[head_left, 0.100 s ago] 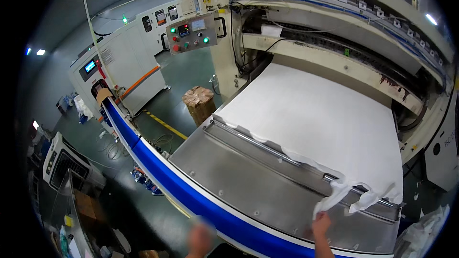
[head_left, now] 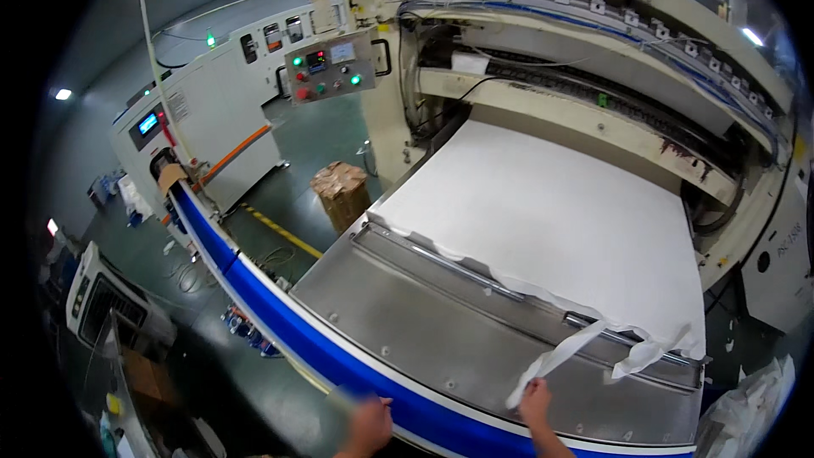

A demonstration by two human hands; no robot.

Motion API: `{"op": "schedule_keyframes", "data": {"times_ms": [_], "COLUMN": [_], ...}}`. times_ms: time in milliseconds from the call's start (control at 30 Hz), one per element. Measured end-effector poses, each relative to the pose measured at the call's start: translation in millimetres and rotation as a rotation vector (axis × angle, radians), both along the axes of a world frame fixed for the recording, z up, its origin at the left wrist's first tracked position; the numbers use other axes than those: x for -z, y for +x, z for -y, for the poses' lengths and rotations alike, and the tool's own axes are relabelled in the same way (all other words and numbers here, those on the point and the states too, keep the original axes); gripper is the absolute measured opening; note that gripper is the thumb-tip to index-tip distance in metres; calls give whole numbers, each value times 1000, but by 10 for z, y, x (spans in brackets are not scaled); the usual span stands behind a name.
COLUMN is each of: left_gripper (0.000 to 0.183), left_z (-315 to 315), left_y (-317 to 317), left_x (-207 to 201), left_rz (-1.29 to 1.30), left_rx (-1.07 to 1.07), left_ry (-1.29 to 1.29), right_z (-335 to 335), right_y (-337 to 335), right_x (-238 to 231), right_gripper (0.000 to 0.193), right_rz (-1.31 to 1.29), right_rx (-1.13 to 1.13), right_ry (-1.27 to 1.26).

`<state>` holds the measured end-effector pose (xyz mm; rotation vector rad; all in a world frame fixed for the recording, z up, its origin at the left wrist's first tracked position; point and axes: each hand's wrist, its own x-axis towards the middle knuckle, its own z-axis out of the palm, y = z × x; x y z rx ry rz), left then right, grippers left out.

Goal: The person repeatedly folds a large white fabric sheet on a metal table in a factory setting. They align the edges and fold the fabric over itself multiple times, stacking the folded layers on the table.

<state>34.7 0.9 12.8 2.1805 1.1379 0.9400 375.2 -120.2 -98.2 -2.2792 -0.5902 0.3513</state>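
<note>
My right hand (head_left: 534, 405) is closed on the loose end of a torn white strip (head_left: 555, 358), pinching it over the metal table. The strip still joins the ragged front edge of a wide white sheet (head_left: 551, 203), which looks like soft paper or nonwoven. Just right of it, another torn flap (head_left: 640, 356) hangs over the metal bar (head_left: 441, 260). My left hand (head_left: 369, 428) is over the front edge of the blue conveyor belt, its fingers curled. A blurred patch covers part of it and hides what it may hold.
The metal table (head_left: 407, 305) runs under a large cream machine (head_left: 555, 97). A blue conveyor belt (head_left: 331, 335) curves along its near edge. A control panel (head_left: 329, 69) hangs at the back left, above a brown wrapped roll (head_left: 341, 195). White scrap (head_left: 750, 407) lies at the lower right.
My right hand has moved left and a little down, drawing the strip out longer and straighter. My left hand has come slightly right and further into view. The whole view has shifted slightly.
</note>
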Motion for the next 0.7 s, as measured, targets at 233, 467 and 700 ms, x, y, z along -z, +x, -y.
{"op": "schedule_keyframes", "data": {"times_ms": [233, 467, 700], "left_gripper": [36, 45, 44], "left_z": [-357, -581, -782], "left_y": [550, 623, 564], "left_x": [357, 228, 216], "left_rz": [-98, -240, -396], "left_rx": [495, 646, 639], "left_ry": [-614, -669, -794], "right_z": [-577, -502, -522], "right_y": [-1089, -1522, -1832], "right_x": [-133, 288, -494], "right_gripper": [17, 35, 29], "right_rz": [-269, -576, -604], "right_rx": [-430, -436, -355], "right_ry": [134, 50, 262]}}
